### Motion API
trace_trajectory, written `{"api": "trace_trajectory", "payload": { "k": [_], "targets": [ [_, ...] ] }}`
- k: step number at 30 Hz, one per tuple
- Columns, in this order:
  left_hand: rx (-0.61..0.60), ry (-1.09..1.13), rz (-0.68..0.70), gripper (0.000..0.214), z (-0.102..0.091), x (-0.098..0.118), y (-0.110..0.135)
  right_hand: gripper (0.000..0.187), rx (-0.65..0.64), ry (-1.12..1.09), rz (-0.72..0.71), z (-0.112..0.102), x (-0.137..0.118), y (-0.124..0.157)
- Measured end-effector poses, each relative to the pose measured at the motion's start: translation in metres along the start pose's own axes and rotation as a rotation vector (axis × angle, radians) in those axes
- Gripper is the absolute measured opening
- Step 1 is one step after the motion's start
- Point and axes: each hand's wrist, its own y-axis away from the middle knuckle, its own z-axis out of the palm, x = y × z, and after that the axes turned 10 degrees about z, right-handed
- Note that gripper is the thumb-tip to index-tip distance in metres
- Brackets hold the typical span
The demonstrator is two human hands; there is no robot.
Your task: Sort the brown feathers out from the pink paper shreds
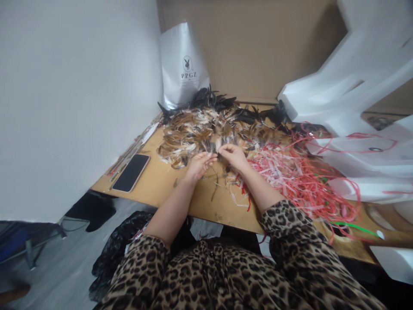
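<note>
My left hand (200, 165) and my right hand (235, 156) meet fingertip to fingertip above the wooden table (180, 183). Both are closed in a pinch. A small greyish-white feather (218, 143) appears to stick up from my right fingertips, though blur hides its edges. What the left fingers pinch is too small to make out. Just beyond the hands lies a wide heap of brown and white feathers (183, 135), with black feathers (209, 100) along its back. To the right of my right hand spreads a tangle of red and pink ribbon strips (290, 176).
A phone (131, 172) lies at the table's left, beside the white wall (80, 107). Behind the feathers stands a silver bag (183, 64). White moulded pieces (348, 86) rise at the right. A black plastic bag (118, 245) is below the front edge.
</note>
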Motion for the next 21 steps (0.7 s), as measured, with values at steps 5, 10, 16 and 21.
{"api": "trace_trajectory", "payload": {
  "k": [5,10,16,21],
  "targets": [
    [-0.033,-0.002,-0.016,0.008,0.0001,-0.0021,-0.0001,0.022,-0.025,0.123,-0.099,0.0084,0.0052,0.002],
    [-0.047,0.007,0.017,0.011,-0.0018,-0.0052,-0.0017,0.017,0.025,0.189,-0.152,0.0094,0.0087,0.0015],
    [-0.042,-0.037,0.062,0.016,-0.0035,-0.0079,-0.0035,0.025,-0.036,0.071,0.034,0.0099,0.004,0.0024],
    [-0.041,-0.088,0.071,0.019,-0.0026,-0.0074,-0.0028,0.03,-0.035,-0.047,0.139,0.0087,0.0049,0.002]
  ]
}}
